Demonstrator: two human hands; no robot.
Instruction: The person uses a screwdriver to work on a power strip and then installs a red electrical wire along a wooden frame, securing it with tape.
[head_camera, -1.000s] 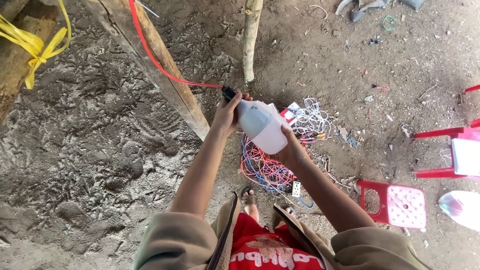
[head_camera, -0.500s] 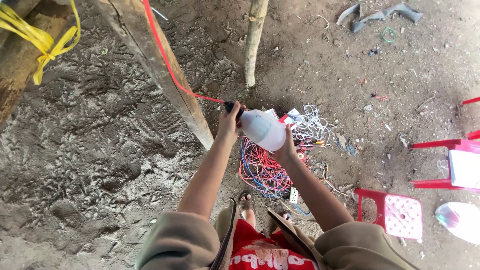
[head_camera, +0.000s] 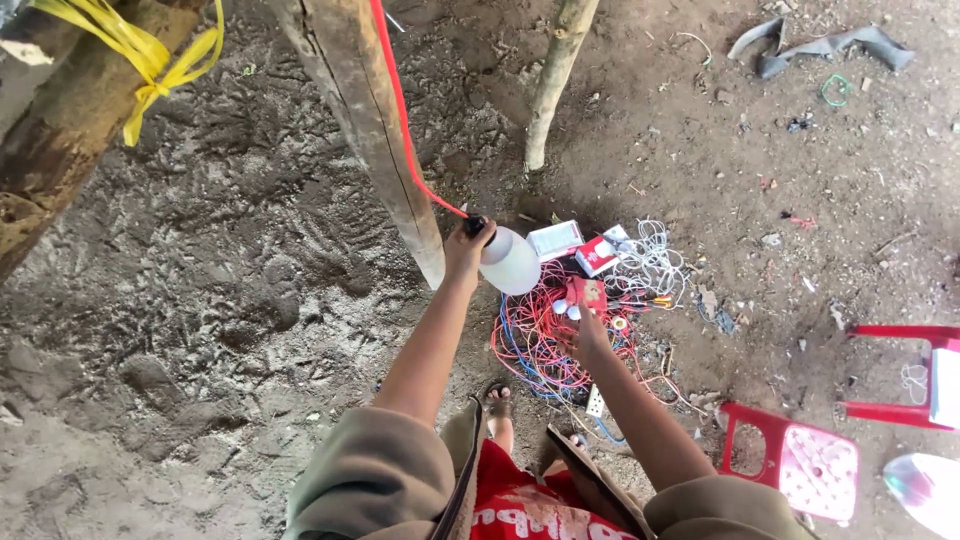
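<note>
Head view, only one. Left hand (head_camera: 468, 250) closed around the neck of a white light bulb (head_camera: 510, 260), held up next to the leaning wooden post (head_camera: 365, 120); the black socket (head_camera: 473, 226) at the bulb's top hangs off the red cable (head_camera: 400, 130) running down that post. Right hand (head_camera: 585, 330) sits lower, over the wire pile, fingers pinched on a small red part (head_camera: 588, 293); can't tell what it is. Below on the dirt: tangle of red, blue and white wires (head_camera: 545, 345), with a white box (head_camera: 556, 240) and a red-and-white box (head_camera: 598, 256) at its far edge, contents not visible. Thin upright pole (head_camera: 555, 85) just behind the boxes. Bulb nearly touching the post edge, tight there. Red plastic stool (head_camera: 800, 455) near right, red chair frame (head_camera: 905, 375) at frame edge, both well apart from the hands. Bare ground (head_camera: 200, 300) left of the post is open.
</note>
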